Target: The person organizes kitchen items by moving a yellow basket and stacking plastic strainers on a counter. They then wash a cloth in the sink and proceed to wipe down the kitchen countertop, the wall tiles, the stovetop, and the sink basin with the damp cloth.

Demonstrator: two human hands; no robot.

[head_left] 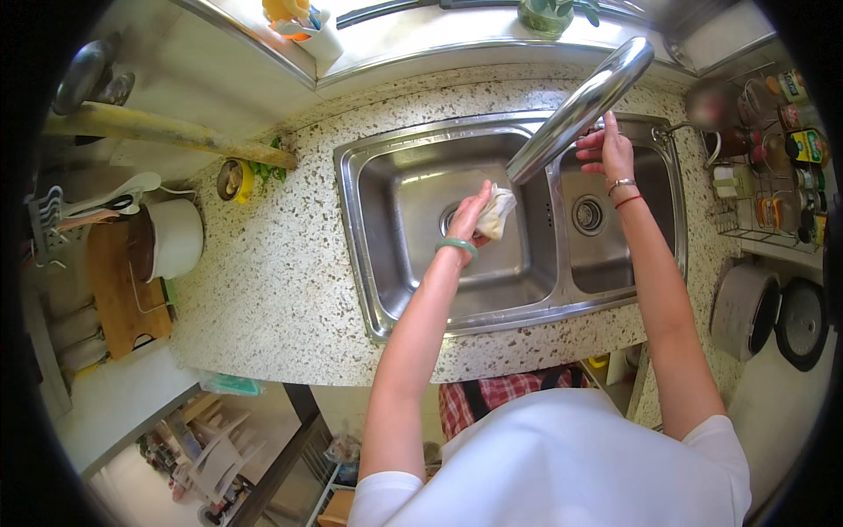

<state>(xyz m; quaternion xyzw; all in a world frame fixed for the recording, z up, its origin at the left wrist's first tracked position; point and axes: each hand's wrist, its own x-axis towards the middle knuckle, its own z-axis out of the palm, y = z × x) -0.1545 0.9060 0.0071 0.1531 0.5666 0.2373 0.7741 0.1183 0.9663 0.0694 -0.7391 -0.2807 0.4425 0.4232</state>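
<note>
A crumpled off-white cloth (498, 213) is gripped in my left hand (469, 216), above the left basin of the steel double sink (379, 323). It hangs close to the end of the chrome faucet (587, 104), whose spout reaches over that basin. At the back of the right basin, my right hand (615, 158) is beside the faucet, its fingers stretched out and apart. Whether the fingertips touch the faucet's lever is hard to tell, as the spout partly covers that spot. No running water can be made out.
A speckled countertop (263, 281) surrounds the sink. Left stand a white pot (176, 237), a wooden cutting board (118, 281) and a yellow tape roll (235, 180). Spice jars fill a wire rack (773, 233) at right, near a round pot (745, 312). A plant pot (544, 18) sits on the sill.
</note>
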